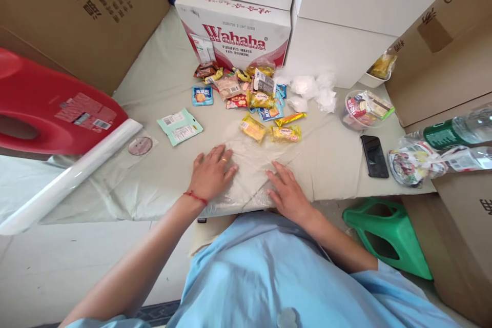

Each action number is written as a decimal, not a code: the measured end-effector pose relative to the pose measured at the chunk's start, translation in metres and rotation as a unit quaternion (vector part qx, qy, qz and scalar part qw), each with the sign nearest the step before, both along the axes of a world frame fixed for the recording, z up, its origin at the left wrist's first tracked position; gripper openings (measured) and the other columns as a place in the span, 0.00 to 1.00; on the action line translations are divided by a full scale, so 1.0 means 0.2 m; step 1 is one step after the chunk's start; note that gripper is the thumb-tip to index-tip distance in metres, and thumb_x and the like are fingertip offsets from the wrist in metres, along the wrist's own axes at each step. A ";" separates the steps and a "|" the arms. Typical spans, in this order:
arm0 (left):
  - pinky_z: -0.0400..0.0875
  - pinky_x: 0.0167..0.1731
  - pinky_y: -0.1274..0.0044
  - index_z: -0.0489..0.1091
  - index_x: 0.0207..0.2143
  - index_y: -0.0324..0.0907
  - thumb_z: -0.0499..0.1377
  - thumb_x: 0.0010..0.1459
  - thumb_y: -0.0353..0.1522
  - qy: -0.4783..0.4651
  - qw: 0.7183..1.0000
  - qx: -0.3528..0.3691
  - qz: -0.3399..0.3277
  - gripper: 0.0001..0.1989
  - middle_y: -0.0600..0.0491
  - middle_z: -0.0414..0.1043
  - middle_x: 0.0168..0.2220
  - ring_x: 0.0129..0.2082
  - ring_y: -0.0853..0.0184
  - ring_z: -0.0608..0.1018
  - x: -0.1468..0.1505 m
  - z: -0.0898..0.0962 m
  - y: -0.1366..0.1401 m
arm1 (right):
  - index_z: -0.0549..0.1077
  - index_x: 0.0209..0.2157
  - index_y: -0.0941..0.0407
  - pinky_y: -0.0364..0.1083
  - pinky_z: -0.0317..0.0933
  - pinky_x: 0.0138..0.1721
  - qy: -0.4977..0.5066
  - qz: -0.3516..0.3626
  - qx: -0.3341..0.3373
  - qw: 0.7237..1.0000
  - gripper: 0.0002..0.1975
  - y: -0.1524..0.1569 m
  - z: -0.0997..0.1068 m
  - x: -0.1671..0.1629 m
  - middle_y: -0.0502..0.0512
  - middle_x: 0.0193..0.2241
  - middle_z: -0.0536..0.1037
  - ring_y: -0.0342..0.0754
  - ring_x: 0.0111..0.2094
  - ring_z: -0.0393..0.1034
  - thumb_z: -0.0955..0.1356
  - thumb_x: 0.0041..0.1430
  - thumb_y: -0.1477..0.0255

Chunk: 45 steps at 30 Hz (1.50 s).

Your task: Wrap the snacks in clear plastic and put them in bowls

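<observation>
A thin clear plastic sheet or bag (249,166) lies flat near the table's front edge. On its left side rests my left hand (212,173), palm down with fingers spread and a red string at the wrist. My right hand (287,190) lies over its right side, fingers apart and holding nothing. Just beyond are two yellow-wrapped snacks (252,129), (285,134). Behind these sits a heap of packaged snacks (230,86) in several colours. A pale green packet (180,126) lies to the left, and a blue packet (202,96) farther back.
White plastic bundles (307,87) and a round tub of snacks (365,110) stand at right, near a phone (374,156) and bottles (457,128). Left are a clear film roll (73,177) and red jug (57,102). A Wahaha carton (234,31) stands behind; a green stool (388,238) is below.
</observation>
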<state>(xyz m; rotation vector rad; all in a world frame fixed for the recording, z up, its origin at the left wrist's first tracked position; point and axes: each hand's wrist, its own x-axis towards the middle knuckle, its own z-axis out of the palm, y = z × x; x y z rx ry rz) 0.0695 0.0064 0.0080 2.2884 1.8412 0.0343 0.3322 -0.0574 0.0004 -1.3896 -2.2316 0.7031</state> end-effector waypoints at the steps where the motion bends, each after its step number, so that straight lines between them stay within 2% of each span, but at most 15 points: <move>1: 0.51 0.67 0.48 0.62 0.69 0.43 0.50 0.68 0.45 -0.001 1.000 -0.006 -0.008 0.31 0.41 0.55 0.73 0.72 0.48 0.60 -0.04 -0.02 -0.02 | 0.68 0.66 0.55 0.64 0.55 0.69 0.028 -0.025 -0.012 0.999 0.25 -0.03 0.00 0.06 0.65 0.72 0.57 0.59 0.73 0.51 0.64 0.70 0.66; 3: 0.44 0.69 0.46 0.57 0.71 0.46 0.51 0.67 0.49 -0.003 0.999 -0.018 -0.028 0.35 0.44 0.50 0.75 0.74 0.48 0.55 -0.09 -0.04 -0.08 | 0.70 0.63 0.55 0.61 0.65 0.63 0.091 -0.090 -0.060 0.990 0.24 -0.07 0.01 0.20 0.67 0.69 0.63 0.58 0.67 0.63 0.65 0.70 0.61; 5: 0.41 0.68 0.44 0.55 0.72 0.46 0.51 0.66 0.51 -0.006 0.999 -0.027 -0.034 0.37 0.44 0.47 0.76 0.74 0.46 0.53 -0.12 -0.06 -0.14 | 0.73 0.58 0.54 0.55 0.74 0.50 0.152 -0.170 -0.126 0.966 0.24 -0.04 0.04 0.34 0.67 0.59 0.75 0.55 0.52 0.76 0.65 0.69 0.55; 7: 0.39 0.68 0.42 0.55 0.73 0.47 0.51 0.66 0.52 -0.012 0.999 -0.026 -0.027 0.38 0.44 0.46 0.76 0.74 0.45 0.53 -0.11 -0.07 -0.20 | 0.76 0.51 0.55 0.49 0.74 0.37 0.183 -0.238 -0.157 0.941 0.24 0.08 0.09 0.43 0.61 0.44 0.82 0.50 0.36 0.78 0.64 0.67 0.51; 9: 0.38 0.67 0.40 0.56 0.72 0.47 0.50 0.67 0.52 -0.023 1.000 -0.008 -0.009 0.37 0.43 0.47 0.75 0.74 0.44 0.54 -0.09 -0.08 -0.24 | 0.77 0.44 0.56 0.47 0.71 0.34 0.165 -0.264 -0.109 0.944 0.22 0.27 0.16 0.46 0.57 0.35 0.82 0.48 0.30 0.75 0.65 0.67 0.52; 14: 0.39 0.66 0.38 0.58 0.71 0.48 0.43 0.72 0.44 -0.058 0.997 0.042 0.027 0.29 0.42 0.52 0.74 0.73 0.46 0.57 -0.03 -0.11 -0.30 | 0.80 0.39 0.57 0.46 0.65 0.44 0.009 -0.180 0.049 0.982 0.13 0.82 0.28 0.16 0.56 0.36 0.83 0.50 0.38 0.75 0.64 0.68 0.67; 19: 0.37 0.66 0.38 0.58 0.71 0.50 0.45 0.72 0.42 -0.065 0.995 0.058 0.042 0.28 0.42 0.53 0.73 0.73 0.47 0.59 -0.01 -0.13 -0.31 | 0.82 0.41 0.57 0.45 0.63 0.45 -0.156 -0.064 -0.056 0.984 0.10 1.10 0.25 -0.26 0.58 0.41 0.84 0.51 0.43 0.75 0.69 0.64 0.68; 22: 0.37 0.66 0.38 0.58 0.71 0.50 0.46 0.72 0.42 -0.068 0.995 0.061 0.044 0.28 0.42 0.53 0.73 0.73 0.47 0.59 -0.01 -0.13 -0.31 | 0.82 0.40 0.59 0.45 0.64 0.47 -0.154 -0.031 -0.078 0.984 0.10 1.15 0.23 -0.32 0.58 0.41 0.84 0.50 0.43 0.75 0.68 0.63 0.73; 25: 0.35 0.67 0.39 0.58 0.71 0.50 0.46 0.72 0.42 -0.074 0.994 0.070 0.045 0.28 0.42 0.53 0.73 0.73 0.47 0.59 0.00 -0.13 -0.31 | 0.82 0.43 0.59 0.47 0.64 0.50 -0.071 -0.078 -0.014 0.994 0.13 1.17 0.29 -0.22 0.58 0.44 0.83 0.51 0.46 0.75 0.66 0.62 0.77; 28: 0.34 0.67 0.39 0.58 0.71 0.49 0.46 0.72 0.42 -0.077 0.993 0.077 0.047 0.28 0.42 0.53 0.73 0.73 0.48 0.59 0.00 -0.13 -0.31 | 0.81 0.46 0.60 0.48 0.66 0.49 0.029 -0.114 0.059 0.991 0.14 1.12 0.44 -0.04 0.57 0.44 0.83 0.50 0.43 0.75 0.66 0.63 0.74; 32: 0.33 0.67 0.38 0.58 0.71 0.49 0.46 0.72 0.41 -0.078 0.993 0.081 0.046 0.28 0.42 0.53 0.73 0.73 0.47 0.59 0.00 -0.13 -0.31 | 0.81 0.46 0.58 0.46 0.66 0.42 0.082 -0.033 0.014 0.996 0.14 0.90 0.58 0.09 0.53 0.39 0.83 0.48 0.37 0.74 0.67 0.65 0.69; 36: 0.33 0.67 0.38 0.58 0.71 0.49 0.46 0.72 0.42 -0.077 0.993 0.078 0.045 0.28 0.42 0.53 0.73 0.73 0.47 0.59 0.01 -0.13 -0.31 | 0.82 0.42 0.56 0.45 0.66 0.45 -0.014 0.111 -0.075 0.991 0.10 0.64 0.43 -0.04 0.54 0.39 0.84 0.48 0.41 0.77 0.67 0.65 0.74; 39: 0.34 0.66 0.38 0.58 0.71 0.48 0.46 0.72 0.42 -0.084 0.993 0.066 0.048 0.28 0.41 0.53 0.73 0.73 0.46 0.59 0.00 -0.13 -0.30 | 0.81 0.44 0.56 0.46 0.66 0.48 -0.118 0.111 -0.088 0.983 0.13 0.52 0.25 -0.16 0.58 0.43 0.83 0.50 0.44 0.77 0.65 0.66 0.77; 42: 0.44 0.68 0.42 0.59 0.70 0.45 0.50 0.70 0.42 -0.128 0.987 0.085 0.056 0.29 0.38 0.48 0.75 0.73 0.47 0.57 -0.05 -0.12 -0.33 | 0.77 0.52 0.56 0.49 0.67 0.51 -0.093 0.067 -0.034 0.993 0.15 0.45 0.18 -0.15 0.62 0.52 0.78 0.52 0.50 0.75 0.64 0.69 0.74; 45: 0.50 0.70 0.50 0.66 0.67 0.45 0.54 0.66 0.36 -0.184 0.973 0.139 0.012 0.27 0.42 0.50 0.75 0.76 0.50 0.50 -0.14 -0.09 -0.39 | 0.75 0.54 0.55 0.51 0.69 0.51 0.005 0.068 0.037 0.997 0.15 0.37 0.23 0.01 0.62 0.51 0.78 0.53 0.49 0.74 0.63 0.72 0.68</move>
